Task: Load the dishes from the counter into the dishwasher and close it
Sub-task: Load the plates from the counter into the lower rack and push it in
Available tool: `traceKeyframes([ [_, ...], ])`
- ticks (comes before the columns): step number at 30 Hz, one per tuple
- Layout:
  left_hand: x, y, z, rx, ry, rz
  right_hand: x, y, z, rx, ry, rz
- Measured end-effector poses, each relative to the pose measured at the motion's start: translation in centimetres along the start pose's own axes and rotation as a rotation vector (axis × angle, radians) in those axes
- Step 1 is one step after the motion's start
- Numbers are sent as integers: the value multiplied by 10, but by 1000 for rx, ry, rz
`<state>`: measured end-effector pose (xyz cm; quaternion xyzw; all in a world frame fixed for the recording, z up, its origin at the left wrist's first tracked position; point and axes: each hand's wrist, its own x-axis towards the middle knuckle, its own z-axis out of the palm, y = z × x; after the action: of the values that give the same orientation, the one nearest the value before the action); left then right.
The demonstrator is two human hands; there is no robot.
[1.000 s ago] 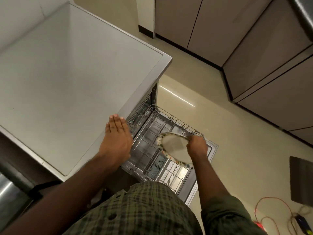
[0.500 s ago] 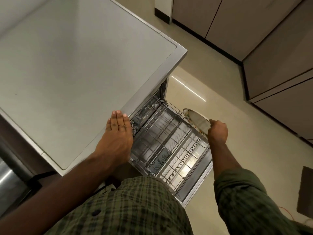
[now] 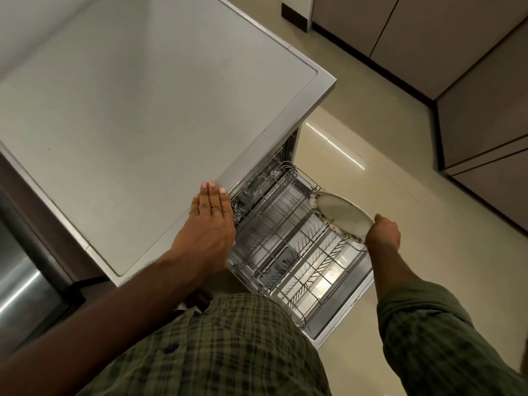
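A white plate (image 3: pixel 341 214) with a patterned rim is gripped at its near edge by my right hand (image 3: pixel 383 232). It tilts over the far right edge of the pulled-out wire rack (image 3: pixel 288 241) of the open dishwasher, and its lower rim sits among the rack's wires. My left hand (image 3: pixel 210 227) lies flat, fingers together, on the front edge of the grey dishwasher top (image 3: pixel 137 132), holding nothing. Apart from the plate, the rack holds no dishes. The open door (image 3: pixel 340 318) lies flat beneath the rack.
Glossy beige floor (image 3: pixel 428 238) spreads to the right of the door. Brown cabinet fronts (image 3: pixel 485 115) line the far right. A steel appliance (image 3: pixel 20 281) stands at the left. My checked shirt fills the bottom.
My right hand carried the plate from the rack's middle out to its far right edge, then brought it down among the wires there. My left hand stayed put; the view shifted.
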<state>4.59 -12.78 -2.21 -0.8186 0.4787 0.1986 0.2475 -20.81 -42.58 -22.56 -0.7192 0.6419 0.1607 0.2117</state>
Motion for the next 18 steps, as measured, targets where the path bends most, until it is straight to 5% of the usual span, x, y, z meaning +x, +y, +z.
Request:
traceKeyframes([
  [18,-8,-13,1,-46,51,94,-142,-66,28,85,-53,-246],
])
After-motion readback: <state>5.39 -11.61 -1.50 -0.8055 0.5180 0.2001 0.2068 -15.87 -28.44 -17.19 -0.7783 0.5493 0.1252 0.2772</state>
